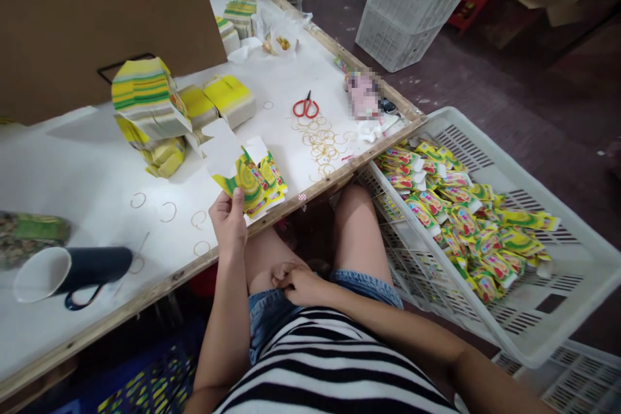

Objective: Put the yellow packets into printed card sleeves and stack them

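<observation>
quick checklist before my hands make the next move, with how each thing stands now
1. Left hand has a grip on the printed cardboard: ok, thumb on the printed side.
2. Number of pieces held: cannot tell, they overlap.
3. Right hand free: cannot tell, its fingers curl at the lap.
4. Scissors clear of both hands: ok, lying on the table.
5. Rubber bands gathered together: not ok, one loose cluster, others scattered.
6. Room in the white basket: ok, bare floor shows beside the yellow packs.
</observation>
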A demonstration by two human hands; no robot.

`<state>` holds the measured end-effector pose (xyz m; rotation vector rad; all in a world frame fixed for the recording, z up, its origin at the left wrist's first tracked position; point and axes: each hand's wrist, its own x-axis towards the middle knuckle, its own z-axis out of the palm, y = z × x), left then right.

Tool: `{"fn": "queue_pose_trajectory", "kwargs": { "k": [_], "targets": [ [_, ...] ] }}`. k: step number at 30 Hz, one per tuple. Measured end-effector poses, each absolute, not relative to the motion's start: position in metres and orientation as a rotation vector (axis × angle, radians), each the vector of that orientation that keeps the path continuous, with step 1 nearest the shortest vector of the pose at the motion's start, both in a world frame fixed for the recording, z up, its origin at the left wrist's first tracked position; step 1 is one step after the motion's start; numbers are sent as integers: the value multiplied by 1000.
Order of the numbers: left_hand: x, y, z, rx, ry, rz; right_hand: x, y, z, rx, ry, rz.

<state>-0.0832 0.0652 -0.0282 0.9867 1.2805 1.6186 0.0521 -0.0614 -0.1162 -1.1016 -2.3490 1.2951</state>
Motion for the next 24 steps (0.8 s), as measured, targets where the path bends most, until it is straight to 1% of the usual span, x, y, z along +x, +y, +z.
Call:
{"fn": "queue_pose_trajectory", "kwargs": {
  "k": [4,7,11,19,22,24],
  "targets": [
    [-86,62,-29,989,1299,1599,60,-67,-112,-1080,-2304,1466],
    [-90,60,-29,1006,1332,1592,67,-68,-113,-1147,-2136,1548],
    [-92,58,-29,1003,1352,1570,74,-64,-120,-1325,-1889,1493],
    [-86,57,-25,978,1275,1571,73,-40,-135,-1488,-1744,1393],
    [-88,55,-22,974,1292,1570,85,-39,-125,-1547,-1647,1327],
    [-84,49,-18,981,1306,1536,95,-40,-108,-1555,-1598,1286]
  ]
}}
